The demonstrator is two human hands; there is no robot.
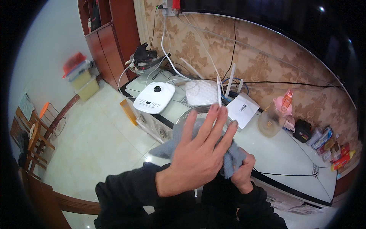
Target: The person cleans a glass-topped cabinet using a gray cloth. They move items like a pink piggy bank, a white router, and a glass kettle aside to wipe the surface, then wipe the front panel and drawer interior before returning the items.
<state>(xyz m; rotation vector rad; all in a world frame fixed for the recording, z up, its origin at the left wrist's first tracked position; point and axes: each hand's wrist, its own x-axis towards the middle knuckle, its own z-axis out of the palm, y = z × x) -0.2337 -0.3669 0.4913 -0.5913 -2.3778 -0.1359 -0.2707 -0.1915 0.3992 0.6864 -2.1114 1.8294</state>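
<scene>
My left hand (200,154) is spread, back facing up, over a grey cloth (178,137) and a round shiny vessel or lid (186,114). Its fingers are extended and apart; the thumb is hidden. To the right and lower, my right hand (243,170) grips a bunched part of the same cloth. Most of the round piece is covered by my left hand and the cloth, so its full shape does not show. Just beyond stands a white electric appliance base (154,97) with a black central connector and a control panel.
White routers (243,108) with upright antennas and trailing cables stand behind my hands on the cabinet top (286,160). A pink-lidded jug (271,120) and several small packages (323,138) line the wall side. Below a television (286,23), cables cross the wall. Wooden chairs (35,134) stand left.
</scene>
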